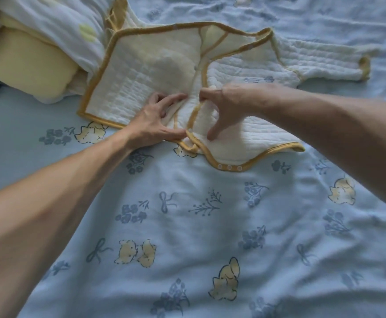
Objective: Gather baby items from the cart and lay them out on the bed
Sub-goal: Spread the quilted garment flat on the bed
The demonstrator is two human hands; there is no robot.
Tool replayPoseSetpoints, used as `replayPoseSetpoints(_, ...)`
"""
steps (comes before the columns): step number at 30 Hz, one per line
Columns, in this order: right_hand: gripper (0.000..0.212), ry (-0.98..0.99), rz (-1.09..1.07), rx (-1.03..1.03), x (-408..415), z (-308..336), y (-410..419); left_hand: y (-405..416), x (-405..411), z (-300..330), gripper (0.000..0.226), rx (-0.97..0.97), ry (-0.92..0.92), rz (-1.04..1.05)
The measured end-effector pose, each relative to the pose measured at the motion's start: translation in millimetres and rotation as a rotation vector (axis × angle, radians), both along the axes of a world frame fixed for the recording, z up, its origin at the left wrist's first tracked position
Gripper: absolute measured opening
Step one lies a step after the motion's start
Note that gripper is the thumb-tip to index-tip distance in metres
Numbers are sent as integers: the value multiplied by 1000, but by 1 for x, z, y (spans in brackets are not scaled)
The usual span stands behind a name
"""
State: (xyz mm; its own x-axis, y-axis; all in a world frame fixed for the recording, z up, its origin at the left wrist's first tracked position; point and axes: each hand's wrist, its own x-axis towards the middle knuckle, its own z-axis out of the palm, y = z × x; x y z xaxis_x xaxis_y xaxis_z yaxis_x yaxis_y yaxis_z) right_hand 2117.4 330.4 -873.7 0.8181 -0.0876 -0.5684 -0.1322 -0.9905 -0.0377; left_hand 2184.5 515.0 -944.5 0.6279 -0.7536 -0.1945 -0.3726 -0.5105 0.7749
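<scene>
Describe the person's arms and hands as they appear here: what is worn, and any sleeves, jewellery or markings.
Both forearms are bare all the way to the frame edges; no sleeves show. The left hand and right hand wear no gloves, and no rings, watch or bracelet are visible on the fingers or wrists. No tattoos or other markings can be seen. The fingernails look short and unpainted, as far as the picture shows.

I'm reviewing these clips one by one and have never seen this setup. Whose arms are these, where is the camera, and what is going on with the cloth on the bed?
No machine here: a person wears one wide-angle camera on the head, looking down at both bare arms. On the pale blue bedsheet printed with yellow animals and flowers lies a cream quilted baby garment with mustard-yellow trim, opened out. The left hand rests on its front panel; the right hand pinches the trimmed edge beside it. At upper left sits a pile of pale yellow and white bedding.
</scene>
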Motion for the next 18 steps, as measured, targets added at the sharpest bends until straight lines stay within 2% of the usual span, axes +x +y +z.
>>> replayPoseSetpoints(4, 41, -297, -223, 557, -52, 7, -44, 0, 0, 1, 76, 7, -10, 15)
replayPoseSetpoints(6, 27, -368, -332, 691, -85, 19, -79, 0, 1, -1, 75, 13, -24, 1)
replayPoseSetpoints(7, 22, -394, -398, 684, -105, 24, -102, -1, 1, -2, 75, 16, -30, -8)
replayPoseSetpoints(9, 30, -404, -544, 594, -148, 32, -158, -1, 2, -4, 74, 24, -44, -14)
replayPoseSetpoints(11, 21, -315, -606, 421, -189, 33, -215, 1, 3, -4, 74, 28, -47, -8)
replayPoseSetpoints(13, 53, -86, -599, 275, -222, 27, -268, 0, 2, -2, 74, 26, -41, -8)
replayPoseSetpoints(15, 69, -2, -676, 257, -242, 27, -282, -1, 2, -1, 74, 28, -38, -7)
replayPoseSetpoints(16, 72, -24, -692, 210, -247, 35, -282, -1, 1, 0, 74, 30, -38, -5)
replayPoseSetpoints(17, 72, -135, -722, 214, -247, 42, -277, -2, 1, 1, 74, 34, -36, -2)
replayPoseSetpoints(18, 70, -243, -755, 292, -238, 48, -260, -2, 0, 2, 75, 37, -30, 4)
